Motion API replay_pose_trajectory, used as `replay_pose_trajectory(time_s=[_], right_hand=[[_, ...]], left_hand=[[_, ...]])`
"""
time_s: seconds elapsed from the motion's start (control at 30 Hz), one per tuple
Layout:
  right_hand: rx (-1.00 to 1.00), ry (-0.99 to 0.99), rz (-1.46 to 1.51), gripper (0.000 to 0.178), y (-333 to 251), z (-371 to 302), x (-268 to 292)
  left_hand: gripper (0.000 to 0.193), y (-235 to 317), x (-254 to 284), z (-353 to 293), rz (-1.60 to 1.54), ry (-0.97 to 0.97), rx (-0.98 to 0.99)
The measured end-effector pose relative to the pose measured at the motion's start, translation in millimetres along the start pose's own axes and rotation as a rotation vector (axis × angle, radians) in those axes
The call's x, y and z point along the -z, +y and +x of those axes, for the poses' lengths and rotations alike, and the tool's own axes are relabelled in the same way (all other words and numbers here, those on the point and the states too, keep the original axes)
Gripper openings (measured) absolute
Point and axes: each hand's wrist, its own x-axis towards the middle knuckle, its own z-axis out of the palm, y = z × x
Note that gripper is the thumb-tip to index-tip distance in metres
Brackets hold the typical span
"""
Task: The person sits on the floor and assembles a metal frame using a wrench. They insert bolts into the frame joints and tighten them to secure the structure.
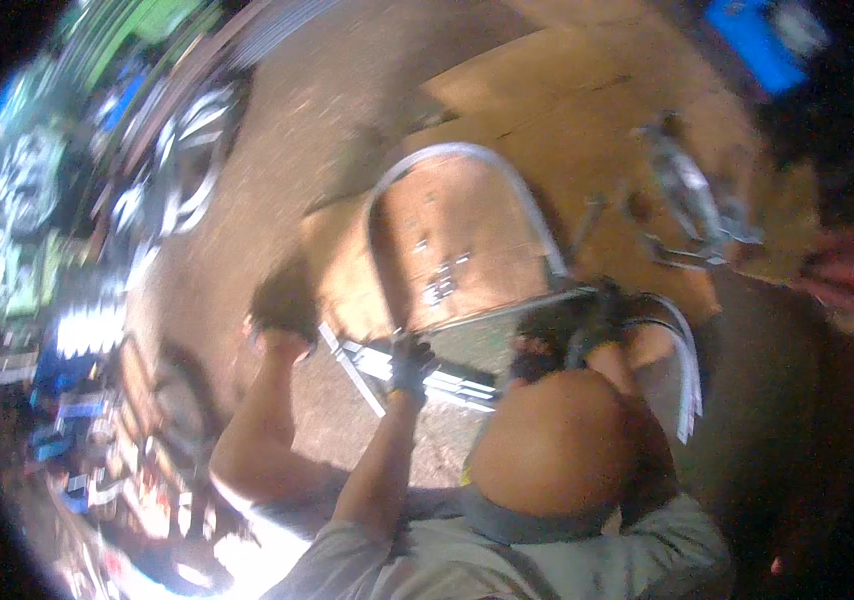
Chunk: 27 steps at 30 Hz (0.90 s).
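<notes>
A grey arched metal frame (459, 150) spans the space in front of me, with a thin straight bar (492, 312) across its lower ends. My left hand (409, 362), in a dark glove, is closed at the frame's lower left end. At the lower right corner, my gloved right hand (603, 318) grips the frame; its fingers are dark and blurred. Small shiny metal pieces (439, 285) lie on the brown cardboard (507, 235) seen through the arch. Pale metal strips (457, 385) rest on the ground beside my left hand.
My bent knee (557, 440) rises between my arms. Another curved metal strip (689, 360) lies right of my right hand. Farther right is a metal bracket-like piece (687, 195). Bent metal pieces (197, 165) and blurred clutter line the left side. A blue object (762, 45) sits at the far right.
</notes>
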Motion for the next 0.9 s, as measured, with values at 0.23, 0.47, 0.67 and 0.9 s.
replay_pose_trajectory(time_s=[0.23,0.47,0.67,0.9], right_hand=[[-0.263,0.011,1.007,0.034,45.1,-10.6,-46.2],[-0.251,0.318,0.455,0.026,16.2,4.9,-89.4],[-0.211,0.297,0.184,0.023,-48.5,-6.8,-115.2],[-0.231,0.265,0.168,0.033,-10.0,6.2,-123.6]], left_hand=[[0.031,2.4,72.0,51.7,0.926,0.581,-0.552],[0.024,11.0,64.5,71.8,0.682,0.386,-0.344],[0.032,17.7,56.8,67.2,0.569,0.253,-0.327],[0.039,23.7,80.9,65.9,0.565,0.15,-0.32]])
